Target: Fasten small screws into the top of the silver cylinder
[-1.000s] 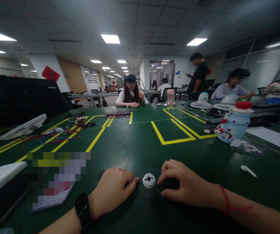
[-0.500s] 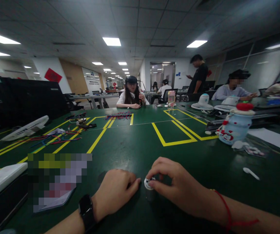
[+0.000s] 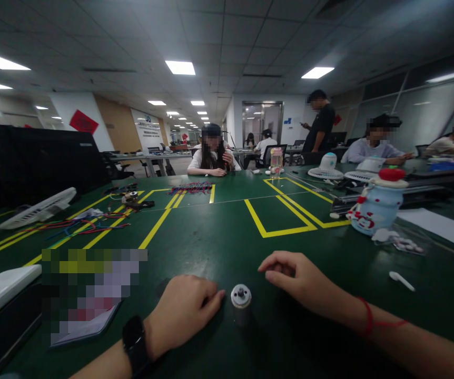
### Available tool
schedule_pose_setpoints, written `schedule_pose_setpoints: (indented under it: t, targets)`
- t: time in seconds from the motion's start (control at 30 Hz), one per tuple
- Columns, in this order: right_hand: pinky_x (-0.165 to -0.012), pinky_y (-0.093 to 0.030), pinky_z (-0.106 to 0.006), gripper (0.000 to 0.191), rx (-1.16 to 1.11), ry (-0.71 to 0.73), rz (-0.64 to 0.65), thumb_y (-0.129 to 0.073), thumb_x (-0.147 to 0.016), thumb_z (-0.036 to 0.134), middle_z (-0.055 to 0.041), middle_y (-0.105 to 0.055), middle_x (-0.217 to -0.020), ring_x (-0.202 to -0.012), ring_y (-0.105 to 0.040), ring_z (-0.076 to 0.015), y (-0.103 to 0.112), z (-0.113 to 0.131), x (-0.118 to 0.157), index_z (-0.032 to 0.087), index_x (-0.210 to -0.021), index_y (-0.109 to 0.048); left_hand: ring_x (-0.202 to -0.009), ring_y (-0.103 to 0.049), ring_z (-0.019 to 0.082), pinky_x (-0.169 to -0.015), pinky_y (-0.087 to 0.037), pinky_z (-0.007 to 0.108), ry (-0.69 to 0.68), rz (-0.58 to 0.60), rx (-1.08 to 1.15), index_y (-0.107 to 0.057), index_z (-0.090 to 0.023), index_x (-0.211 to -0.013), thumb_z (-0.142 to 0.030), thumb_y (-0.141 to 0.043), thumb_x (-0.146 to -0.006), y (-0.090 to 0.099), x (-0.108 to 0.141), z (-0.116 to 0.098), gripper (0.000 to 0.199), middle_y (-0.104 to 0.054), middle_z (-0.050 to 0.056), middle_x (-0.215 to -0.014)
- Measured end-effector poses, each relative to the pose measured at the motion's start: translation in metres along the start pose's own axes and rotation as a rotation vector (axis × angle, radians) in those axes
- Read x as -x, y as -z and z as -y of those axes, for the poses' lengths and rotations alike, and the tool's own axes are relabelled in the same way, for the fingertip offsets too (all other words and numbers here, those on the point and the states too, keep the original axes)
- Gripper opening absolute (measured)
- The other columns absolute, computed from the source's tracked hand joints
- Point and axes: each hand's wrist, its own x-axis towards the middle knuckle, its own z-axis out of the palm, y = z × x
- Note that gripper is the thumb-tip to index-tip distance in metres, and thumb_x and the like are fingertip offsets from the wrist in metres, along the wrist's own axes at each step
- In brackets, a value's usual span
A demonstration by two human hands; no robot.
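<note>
A small cylindrical motor (image 3: 242, 305) with a silver top and a short dark shaft stands upright on the green table (image 3: 195, 237). My left hand (image 3: 187, 313) rests on the table just left of it, its fingers curled in and nothing seen in them. To the right of the motor and a little beyond it is my right hand (image 3: 294, 273), apart from it. Its fingers are loosely bent, with a gap between thumb and forefinger, and it holds nothing.
Bundled wires (image 3: 191, 188) and loose wires (image 3: 88, 223) lie at the back left. A blue bottle (image 3: 379, 202) with a red lid, a white earbud (image 3: 402, 280) and a sheet of paper are on the right. A person (image 3: 211, 152) sits across the table.
My right hand has let go of the motor's top and moved away to the right. The motor's shaft and face now show. My left hand has barely moved.
</note>
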Motion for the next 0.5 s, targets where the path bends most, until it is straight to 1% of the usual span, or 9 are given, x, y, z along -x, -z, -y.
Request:
schedule_pose_setpoints:
  t: [0.1, 0.2, 0.27, 0.33, 0.43, 0.5]
  targets:
    - [-0.054, -0.037, -0.024, 0.015, -0.033, -0.082, -0.021, -0.056, -0.083, 0.023, -0.0008, -0.06, -0.069, -0.061, -0.052, -0.0119, 0.006, -0.021, -0.005, 0.013, -0.087, -0.066, -0.055, -0.052, 0.013, -0.052, -0.02, 0.028, -0.005, 0.003, 0.011, -0.057, -0.019, -0.064, -0.037, -0.037, -0.097, 0.0, 0.0, 0.001, 0.043, -0.061, 0.0, -0.061]
    - [-0.053, -0.037, -0.023, 0.014, -0.046, -0.073, -0.039, -0.055, -0.083, 0.022, 0.0003, -0.058, -0.067, -0.059, -0.05, -0.0108, 0.004, -0.026, -0.005, 0.013, -0.086, -0.065, -0.055, -0.052, 0.013, -0.052, -0.021, 0.028, -0.003, 0.006, 0.017, -0.057, -0.019, -0.064, -0.038, -0.036, -0.097, -0.001, 0.0, 0.002, 0.044, -0.061, 0.0, -0.061]
    - [-0.053, -0.037, -0.023, 0.013, 0.007, -0.011, -0.044, -0.056, -0.082, 0.021, 0.0001, -0.058, -0.069, -0.06, -0.049, -0.0108, -0.001, -0.019, -0.003, 0.014, -0.086, -0.066, -0.055, -0.052, 0.013, -0.052, -0.02, 0.028, 0.002, 0.005, 0.007, -0.057, -0.019, -0.064, -0.038, -0.036, -0.097, -0.002, 0.0, 0.002, 0.044, -0.061, 0.0, -0.06]
    - [-0.056, -0.039, -0.023, 0.013, 0.053, 0.089, -0.055, -0.06, -0.081, 0.021, -0.0008, -0.059, -0.075, -0.064, -0.051, -0.0112, -0.008, -0.005, 0.001, 0.016, -0.09, -0.068, -0.054, -0.052, 0.013, -0.052, -0.02, 0.029, 0.009, 0.001, -0.006, -0.057, -0.019, -0.063, -0.039, -0.036, -0.097, -0.003, 0.0, 0.001, 0.044, -0.061, 0.0, -0.06]
    - [-0.064, -0.043, -0.024, 0.019, 0.028, 0.224, -0.042, -0.064, -0.081, 0.024, -0.0014, -0.062, -0.088, -0.073, -0.055, -0.0116, -0.02, 0.016, 0.006, 0.02, -0.1, -0.068, -0.054, -0.051, 0.013, -0.052, -0.019, 0.029, 0.024, -0.003, -0.012, -0.057, -0.02, -0.062, -0.039, -0.037, -0.096, -0.005, -0.001, 0.001, 0.044, -0.061, 0.0, -0.059]
    - [-0.067, -0.044, -0.024, 0.018, 0.01, 0.266, -0.021, -0.065, -0.082, 0.025, -0.0013, -0.062, -0.091, -0.077, -0.056, -0.0118, -0.028, 0.025, 0.007, 0.021, -0.099, -0.069, -0.054, -0.051, 0.013, -0.052, -0.018, 0.029, 0.033, -0.006, -0.009, -0.058, -0.019, -0.062, -0.038, -0.038, -0.096, -0.004, -0.001, 0.001, 0.043, -0.061, 0.0, -0.059]
